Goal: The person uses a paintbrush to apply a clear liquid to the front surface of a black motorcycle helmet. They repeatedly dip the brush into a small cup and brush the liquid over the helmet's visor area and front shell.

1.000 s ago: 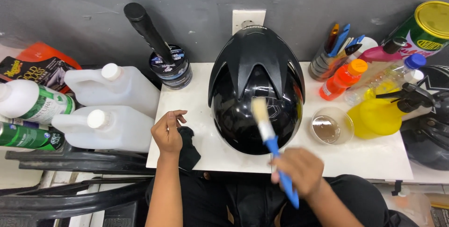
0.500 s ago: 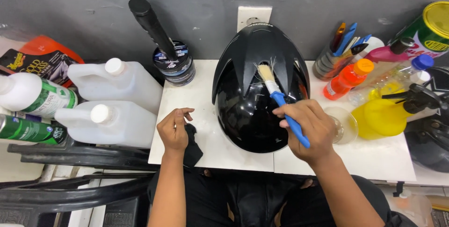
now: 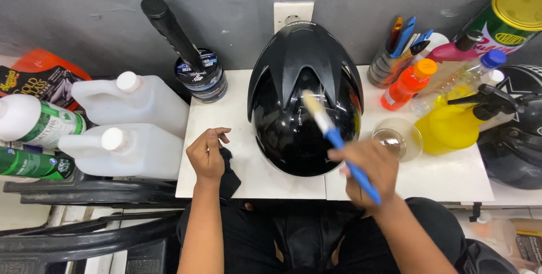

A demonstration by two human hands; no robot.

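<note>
**Workbench inventory: helmet brushing, hazards noted, largest item first**

1. White rectangular tabletop [image 3: 248,121], set against a grey wall. Crowded along its right side, so anything nudged there has little room before the edge.

2. Glossy black motorcycle helmet [image 3: 305,102], centre of the tabletop, crown toward the wall. Nothing steadies it: neither hand is on the shell. Judged risk: a firm brush stroke could rock or slide it, since it sits on a rounded base.

3. Two white plastic jugs with white caps [image 3: 132,121], left of the tabletop, well apart from the work. Low risk.

4. Yellow trigger spray bottle [image 3: 449,127] and orange capped bottle [image 3: 406,88], right of the helmet. Judged risk: a wide sweep of the right forearm could tip either one.

5. Right hand [image 3: 366,169], closed in a grasp around the handle of a blue-handled brush with pale bristles [image 3: 333,136]; the bristles rest on the helmet's upper front. The hand is motion-blurred. Grit in the bristles could scratch the gloss.

6. Left hand [image 3: 208,154], loosely curled and grasping nothing, resting on a small black cloth [image 3: 228,172] at the tabletop's near edge. The cloth overhangs and could slip off.

7. Clear shallow glass bowl [image 3: 397,138], just beside the right hand. Judged the likeliest casualty: a knock from the brush handle or the hand would upset it.
</note>
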